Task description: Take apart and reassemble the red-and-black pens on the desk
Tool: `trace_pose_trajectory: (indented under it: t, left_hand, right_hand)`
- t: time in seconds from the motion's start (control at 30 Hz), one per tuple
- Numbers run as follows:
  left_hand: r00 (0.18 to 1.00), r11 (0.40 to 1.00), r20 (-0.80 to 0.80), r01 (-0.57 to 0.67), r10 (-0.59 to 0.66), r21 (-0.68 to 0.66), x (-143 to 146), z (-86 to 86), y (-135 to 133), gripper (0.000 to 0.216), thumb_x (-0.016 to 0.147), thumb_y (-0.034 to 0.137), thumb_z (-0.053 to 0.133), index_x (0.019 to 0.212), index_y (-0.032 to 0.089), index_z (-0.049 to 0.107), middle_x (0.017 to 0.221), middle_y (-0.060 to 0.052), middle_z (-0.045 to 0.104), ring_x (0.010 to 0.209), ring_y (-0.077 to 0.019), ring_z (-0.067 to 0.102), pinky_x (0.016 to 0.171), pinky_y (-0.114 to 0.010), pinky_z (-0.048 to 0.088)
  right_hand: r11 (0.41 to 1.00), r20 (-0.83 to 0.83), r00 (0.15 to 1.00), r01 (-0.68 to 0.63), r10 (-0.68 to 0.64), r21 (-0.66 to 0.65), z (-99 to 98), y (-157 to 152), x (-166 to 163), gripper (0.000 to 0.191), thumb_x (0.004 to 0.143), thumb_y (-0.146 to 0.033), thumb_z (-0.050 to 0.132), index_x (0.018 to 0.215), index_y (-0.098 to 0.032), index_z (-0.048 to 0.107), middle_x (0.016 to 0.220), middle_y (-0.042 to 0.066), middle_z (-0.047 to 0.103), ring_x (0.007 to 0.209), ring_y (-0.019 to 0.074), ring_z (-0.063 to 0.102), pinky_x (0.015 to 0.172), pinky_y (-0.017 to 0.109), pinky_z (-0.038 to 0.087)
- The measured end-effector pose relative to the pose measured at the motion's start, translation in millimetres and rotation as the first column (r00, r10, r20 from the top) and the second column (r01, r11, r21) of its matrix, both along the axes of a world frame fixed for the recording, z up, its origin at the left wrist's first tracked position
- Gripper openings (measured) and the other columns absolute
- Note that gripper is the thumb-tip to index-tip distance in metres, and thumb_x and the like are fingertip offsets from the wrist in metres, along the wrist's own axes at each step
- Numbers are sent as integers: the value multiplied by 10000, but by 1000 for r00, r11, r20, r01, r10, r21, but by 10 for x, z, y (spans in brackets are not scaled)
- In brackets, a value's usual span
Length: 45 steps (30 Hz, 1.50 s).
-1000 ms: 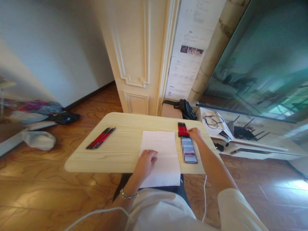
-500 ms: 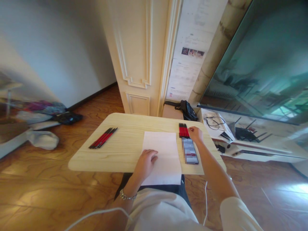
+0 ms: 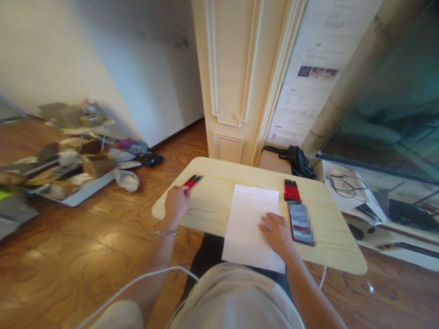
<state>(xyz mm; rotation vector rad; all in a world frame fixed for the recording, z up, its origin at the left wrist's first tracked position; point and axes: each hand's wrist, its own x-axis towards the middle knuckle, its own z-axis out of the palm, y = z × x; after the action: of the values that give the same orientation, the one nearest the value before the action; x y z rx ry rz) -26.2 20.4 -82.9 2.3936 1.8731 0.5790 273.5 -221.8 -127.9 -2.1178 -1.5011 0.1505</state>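
Observation:
On a small pale wooden table (image 3: 219, 210) lies a white sheet of paper (image 3: 250, 219). My left hand (image 3: 176, 203) rests at the table's left edge, fingers curled over a bunch of red-and-black pens (image 3: 192, 181); whether it grips them is hidden. My right hand (image 3: 275, 230) lies flat on the paper's lower right part, fingers spread. A second row of red-and-black pens (image 3: 291, 189) lies right of the paper, with a phone (image 3: 301, 224) just below it, beside my right hand.
A cream panelled door (image 3: 236, 77) stands behind the table. A black bag (image 3: 300, 162) lies at its foot. Left on the wooden floor is a cluttered rack (image 3: 65, 155). A low white shelf with cables (image 3: 356, 192) is at the right. A white cable (image 3: 137, 283) crosses my lap.
My left hand left the paper and went to the pens at the left. My right hand left the right-hand pens and came down onto the paper. The view swung to the left.

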Motion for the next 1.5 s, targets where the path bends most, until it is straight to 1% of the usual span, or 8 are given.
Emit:
trace_pose_trajectory:
  t: [0.33,0.5,0.63,0.77,0.9,1.0,1.1,1.5]
  left_hand:
    - [991,996,-128,-43,32,-84,37,-99,235,368,862,345,387,1032,183,671,971,-163,626,910,-294,581,703,-358,455]
    - [990,989,-130,-66,49,-130,90,-49,264,315,802,331,484,925,127,689,927,-181,650,863,-282,608,708,-346,460]
    - [991,979,-123,-75,52,-191,126,-4,195,298,809,355,469,848,156,688,853,-158,676,814,-287,625,682,-360,463]
    - [996,986,59,73,-65,-147,264,38,-154,265,825,367,472,848,182,660,821,-93,694,798,-242,640,706,-318,458]
    - [916,957,326,276,-232,-95,633,56,-819,260,848,406,480,991,219,591,814,-16,691,760,-166,645,695,-253,449]
    - [859,897,370,424,-354,-125,963,22,-1297,194,862,362,483,966,223,571,808,-12,686,728,-149,636,673,-242,438]
    - [837,853,338,500,-430,-150,1207,-48,-1586,110,862,291,491,876,209,562,809,-33,678,727,-149,627,661,-242,427]
    - [852,825,132,523,-506,-215,1428,-133,-1701,114,857,255,479,907,191,558,817,-75,634,715,-186,618,643,-274,415]
  right_hand:
    - [1000,30,1000,0,1,-9,-2,26,41,299,812,-373,561,1071,-264,663,1224,58,565,1144,264,451,922,425,370]
    - [1000,19,1000,-10,10,7,-3,37,46,290,806,-365,571,1056,-257,672,1208,72,574,1129,263,469,928,426,370]
    - [1000,18,1000,2,-2,10,11,45,46,288,805,-368,580,1058,-264,669,1213,64,571,1132,266,463,921,424,377]
    - [1000,1,1000,-1,1,14,31,36,39,291,808,-365,581,1066,-260,665,1223,65,564,1131,256,460,938,417,362]
    - [1000,-7,1000,11,-10,17,31,37,34,302,809,-374,580,1070,-245,663,1224,71,562,1134,253,455,953,417,349]
    - [1000,-6,1000,16,-16,22,23,49,33,307,812,-378,580,1077,-245,659,1222,71,562,1138,254,450,952,413,351]
    - [999,-4,1000,22,-21,32,17,62,32,302,808,-377,591,1068,-243,663,1208,75,570,1134,256,453,950,415,352]
    - [998,-8,1000,23,-23,62,47,38,5,310,806,-375,601,1081,-245,656,1211,74,572,1132,251,460,951,408,356]
